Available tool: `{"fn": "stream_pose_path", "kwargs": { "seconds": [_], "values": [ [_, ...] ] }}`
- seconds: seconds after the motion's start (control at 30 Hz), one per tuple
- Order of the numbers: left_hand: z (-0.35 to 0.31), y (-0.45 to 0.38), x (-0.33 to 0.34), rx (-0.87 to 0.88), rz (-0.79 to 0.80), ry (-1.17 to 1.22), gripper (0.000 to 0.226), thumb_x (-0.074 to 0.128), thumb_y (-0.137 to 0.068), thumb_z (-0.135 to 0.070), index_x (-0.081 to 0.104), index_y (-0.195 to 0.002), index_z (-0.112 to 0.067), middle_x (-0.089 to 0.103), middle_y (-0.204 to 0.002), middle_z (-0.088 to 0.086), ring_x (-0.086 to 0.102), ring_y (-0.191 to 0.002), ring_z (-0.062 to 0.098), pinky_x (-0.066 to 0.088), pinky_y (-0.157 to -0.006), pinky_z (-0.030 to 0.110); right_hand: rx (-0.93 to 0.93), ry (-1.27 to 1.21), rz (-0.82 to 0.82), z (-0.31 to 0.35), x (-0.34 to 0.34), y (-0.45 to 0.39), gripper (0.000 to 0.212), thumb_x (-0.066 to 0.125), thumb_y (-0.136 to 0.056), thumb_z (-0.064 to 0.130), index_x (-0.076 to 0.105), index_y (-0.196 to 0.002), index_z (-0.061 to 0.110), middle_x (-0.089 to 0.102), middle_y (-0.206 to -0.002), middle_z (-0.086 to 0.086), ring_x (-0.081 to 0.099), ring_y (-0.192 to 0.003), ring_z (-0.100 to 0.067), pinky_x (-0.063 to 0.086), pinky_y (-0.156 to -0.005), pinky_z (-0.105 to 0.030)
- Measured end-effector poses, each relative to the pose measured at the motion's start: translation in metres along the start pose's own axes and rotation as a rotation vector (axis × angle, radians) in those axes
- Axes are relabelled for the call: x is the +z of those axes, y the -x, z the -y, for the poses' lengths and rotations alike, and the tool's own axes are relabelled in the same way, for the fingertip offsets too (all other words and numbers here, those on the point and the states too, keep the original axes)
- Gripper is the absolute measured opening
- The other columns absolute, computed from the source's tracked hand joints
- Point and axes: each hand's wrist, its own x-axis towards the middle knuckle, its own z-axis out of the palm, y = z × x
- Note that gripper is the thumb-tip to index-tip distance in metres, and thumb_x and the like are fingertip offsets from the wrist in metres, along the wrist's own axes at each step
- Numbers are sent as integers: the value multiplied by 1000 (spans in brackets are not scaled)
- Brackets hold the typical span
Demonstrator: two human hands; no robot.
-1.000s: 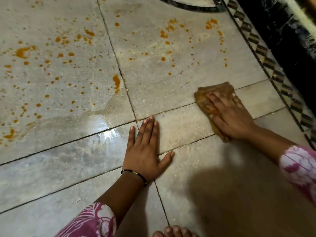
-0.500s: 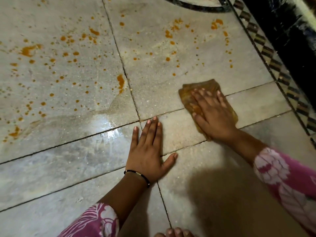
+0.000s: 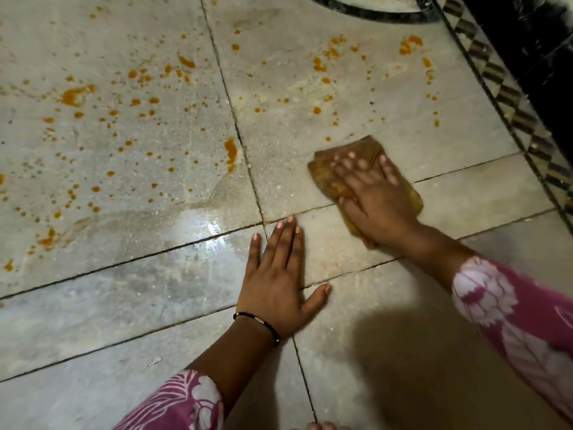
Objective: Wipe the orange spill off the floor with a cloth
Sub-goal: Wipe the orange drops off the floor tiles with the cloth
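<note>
Orange spill (image 3: 229,150) lies as many drops and blobs across the grey stone floor (image 3: 124,290), mostly on the far left and far middle tiles. A stained brown-orange cloth (image 3: 325,173) lies flat on the floor right of centre. My right hand (image 3: 375,200) presses down on the cloth with fingers spread, covering most of it. My left hand (image 3: 276,283) rests flat on the bare floor just left of and nearer than the cloth, fingers together, holding nothing. A wet shiny streak (image 3: 192,221) runs left of my left hand.
A dark wall base with a diamond-patterned border strip (image 3: 508,113) runs along the right side. A black curved inlay (image 3: 372,10) crosses the floor at the far top. Toes (image 3: 322,426) show at the bottom edge.
My right hand has slid the cloth leftwards across the floor, toward the tile joint and closer to my left hand. The left hand has stayed planted.
</note>
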Motion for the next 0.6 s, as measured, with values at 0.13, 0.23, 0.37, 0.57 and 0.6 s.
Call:
{"fn": "stream_pose_path", "kwargs": {
  "seconds": [0.13, 0.23, 0.37, 0.57, 0.6],
  "values": [
    [0, 1, 2, -5, 1, -9, 89, 33, -86, -66, 23, -149, -5, 14, -159, 12, 9, -147, 23, 12, -116, 53, -143, -44, 8, -24, -1, 48, 62, 32, -85, 37, 40, -143, 15, 39, -148, -3, 27, -140, -15, 8, -116, -39],
    [-2, 0, 1, 0, 13, -12, 89, 33, -86, -67, 21, -150, -5, 12, -159, 11, 7, -148, 23, 10, -117, 53, 26, -52, -61, -43, -7, 31, 65, 28, -84, 39, 40, -142, 13, 41, -147, -7, 29, -140, -19, 7, -117, -39],
    [-1, 1, -1, -5, 26, -6, 89, 34, -86, -66, 23, -149, -5, 13, -159, 11, 9, -147, 22, 11, -117, 52, 194, -57, -129, -29, -7, -40, 72, 19, -80, 44, 41, -143, 16, 37, -150, -3, 25, -142, -17, 4, -117, -41],
    [2, 1, -4, 11, 44, -1, 87, 34, -86, -66, 26, -148, -6, 19, -158, 11, 15, -146, 23, 14, -114, 51, -37, -188, -138, -5, -2, -38, 62, 31, -78, 36, 56, -131, 16, 51, -140, -2, 37, -136, -18, 8, -115, -38],
    [2, 0, -5, 16, 51, 8, 87, 33, -85, -66, 27, -148, -6, 19, -158, 11, 15, -146, 23, 13, -114, 51, -78, -217, -140, -9, -2, -23, 59, 33, -79, 33, 58, -129, 16, 53, -138, -2, 39, -135, -18, 11, -115, -39]
  ]
}}
